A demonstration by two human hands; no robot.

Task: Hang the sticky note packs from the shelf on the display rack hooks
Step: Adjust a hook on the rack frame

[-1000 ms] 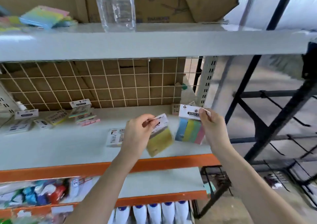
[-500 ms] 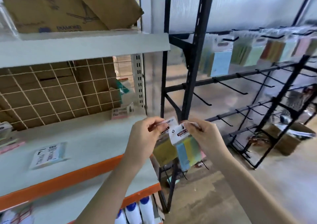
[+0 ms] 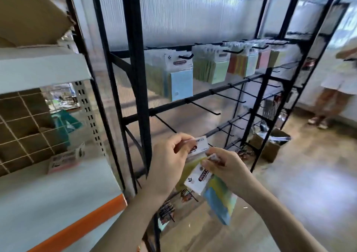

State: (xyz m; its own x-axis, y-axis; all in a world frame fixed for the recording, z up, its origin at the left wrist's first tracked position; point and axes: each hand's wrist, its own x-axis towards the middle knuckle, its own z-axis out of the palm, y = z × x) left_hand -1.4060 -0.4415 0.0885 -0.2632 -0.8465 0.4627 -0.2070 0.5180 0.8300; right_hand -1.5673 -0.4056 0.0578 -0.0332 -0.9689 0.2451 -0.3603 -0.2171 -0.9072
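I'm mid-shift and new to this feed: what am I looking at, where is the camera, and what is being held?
There is no machine here: a person works with bare hands, filmed by one wide-angle camera on their head, looking forward and down. The left hand pinches a yellow sticky note pack with a white header card. The right hand pinches a second pack with blue and green notes. Ahead stands the black metal display rack; its top row already carries hanging packs, while the black hooks below are bare. On the left is the grey shelf with an orange edge, where a small blurred package lies.
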